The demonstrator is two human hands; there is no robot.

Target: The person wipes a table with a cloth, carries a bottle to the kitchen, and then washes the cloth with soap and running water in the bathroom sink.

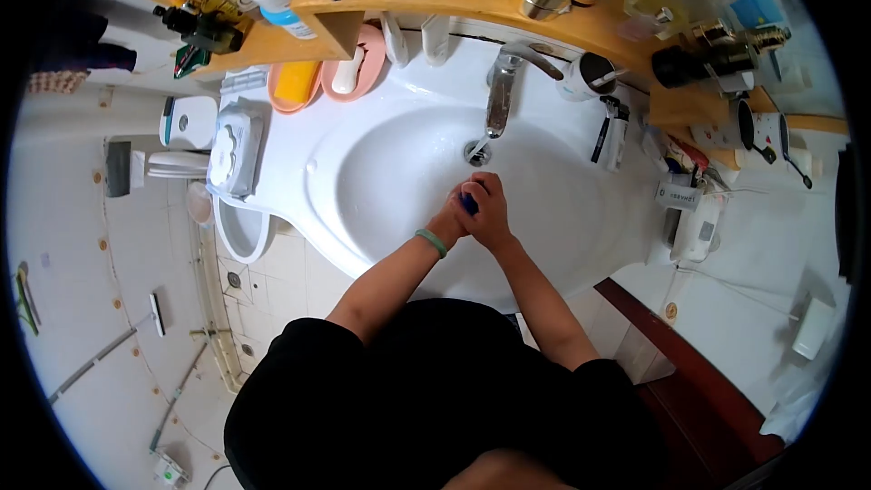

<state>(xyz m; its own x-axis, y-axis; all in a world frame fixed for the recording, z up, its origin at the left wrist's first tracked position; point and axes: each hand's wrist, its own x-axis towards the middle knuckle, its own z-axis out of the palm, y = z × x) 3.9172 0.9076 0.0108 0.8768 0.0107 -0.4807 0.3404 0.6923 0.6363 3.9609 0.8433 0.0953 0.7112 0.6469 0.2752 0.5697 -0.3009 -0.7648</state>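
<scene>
Over the white sink point(381, 181), my two hands are pressed together just below the drain point(477, 153). A small dark blue object point(469, 203) shows between them; most of it is covered by fingers, so its kind is hidden. My left hand point(447, 220), with a green bangle point(432, 242) on the wrist, is closed against it from the left. Around it from the right, my right hand point(491, 211) curls its fingers. Water runs from the chrome faucet point(500, 95) toward the drain, a little beyond my fingertips.
Yellow soap point(296, 82) and white soap point(347, 71) lie in pink dishes at the back left. A wipes pack point(237, 150) sits on the left rim. Right of the faucet are a cup point(581, 82) and a razor point(602, 132). Bottles crowd the wooden shelf point(435, 2) above.
</scene>
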